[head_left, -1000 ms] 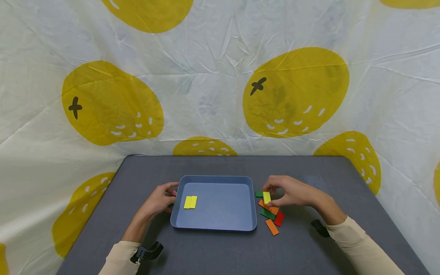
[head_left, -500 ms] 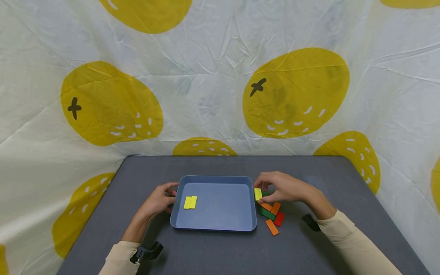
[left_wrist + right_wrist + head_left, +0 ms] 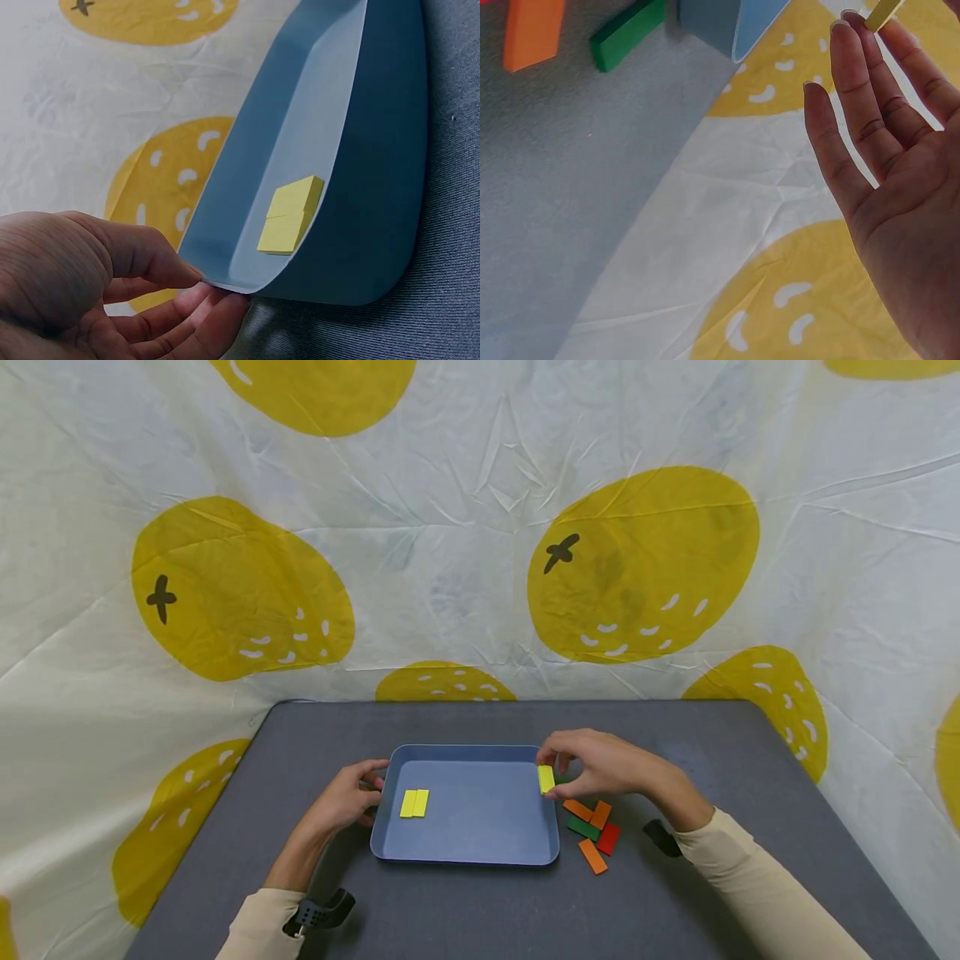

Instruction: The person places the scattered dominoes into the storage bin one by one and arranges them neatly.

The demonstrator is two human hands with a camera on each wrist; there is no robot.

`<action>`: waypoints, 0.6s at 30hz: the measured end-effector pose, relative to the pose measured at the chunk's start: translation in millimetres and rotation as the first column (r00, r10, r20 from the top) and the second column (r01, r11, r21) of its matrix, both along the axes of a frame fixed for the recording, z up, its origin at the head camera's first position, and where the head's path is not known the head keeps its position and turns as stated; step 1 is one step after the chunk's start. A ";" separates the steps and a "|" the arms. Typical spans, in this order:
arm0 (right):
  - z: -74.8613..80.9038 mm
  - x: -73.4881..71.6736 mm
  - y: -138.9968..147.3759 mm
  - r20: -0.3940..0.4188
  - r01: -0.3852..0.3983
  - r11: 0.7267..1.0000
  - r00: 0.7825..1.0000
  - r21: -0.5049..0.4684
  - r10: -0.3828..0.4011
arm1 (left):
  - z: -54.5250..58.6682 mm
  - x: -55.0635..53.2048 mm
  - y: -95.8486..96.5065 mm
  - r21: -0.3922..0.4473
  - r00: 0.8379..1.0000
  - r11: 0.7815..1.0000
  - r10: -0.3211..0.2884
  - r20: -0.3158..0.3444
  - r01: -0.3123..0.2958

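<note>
A small yellow rectangular block (image 3: 546,780) is held pinched in the fingers of the right hand (image 3: 609,765), above the right rim of a shallow blue-grey rectangular tray (image 3: 480,837), whose left rim is gripped between the thumb and fingers of the left hand (image 3: 347,795). Two matching yellow blocks (image 3: 407,803) are laid side by side within the tray's left half, while flat orange, green and red blocks (image 3: 582,828) are scattered just beside it on the dark grey table (image 3: 465,910).

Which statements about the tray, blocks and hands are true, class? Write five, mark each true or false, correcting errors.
1. The left hand holds the blue tray by its edge. True.
2. The tray contains four blocks. False: two yellow blocks, side by side.
3. The right hand pinches another yellow block. True.
4. Nothing red shows. False: a red block lies right of the tray.
5. Three orange blocks lie outside the tray. True.
</note>
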State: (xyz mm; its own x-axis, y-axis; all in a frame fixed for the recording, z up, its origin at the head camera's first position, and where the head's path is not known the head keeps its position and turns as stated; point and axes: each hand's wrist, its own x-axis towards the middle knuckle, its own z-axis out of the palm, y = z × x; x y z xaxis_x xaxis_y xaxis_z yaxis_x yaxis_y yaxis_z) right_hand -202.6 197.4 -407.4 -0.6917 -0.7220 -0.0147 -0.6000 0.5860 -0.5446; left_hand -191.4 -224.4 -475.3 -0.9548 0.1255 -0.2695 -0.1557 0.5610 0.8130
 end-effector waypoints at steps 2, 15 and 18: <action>0.9 -0.8 -3.7 -0.010 -0.013 1.000 1.000 -0.001 0.013 | -0.6 0.2 -0.5 0.002 1.000 1.000 -0.001 0.000 0.001; 6.4 -2.3 -26.9 -0.007 -0.028 1.000 1.000 0.012 0.028 | -2.5 -0.3 -2.5 0.002 1.000 1.000 -0.008 -0.003 0.008; 7.6 -3.0 -31.2 -0.001 -0.037 0.999 0.999 -0.006 0.037 | -2.0 -0.8 -2.8 -0.002 1.000 1.000 -0.010 -0.003 0.010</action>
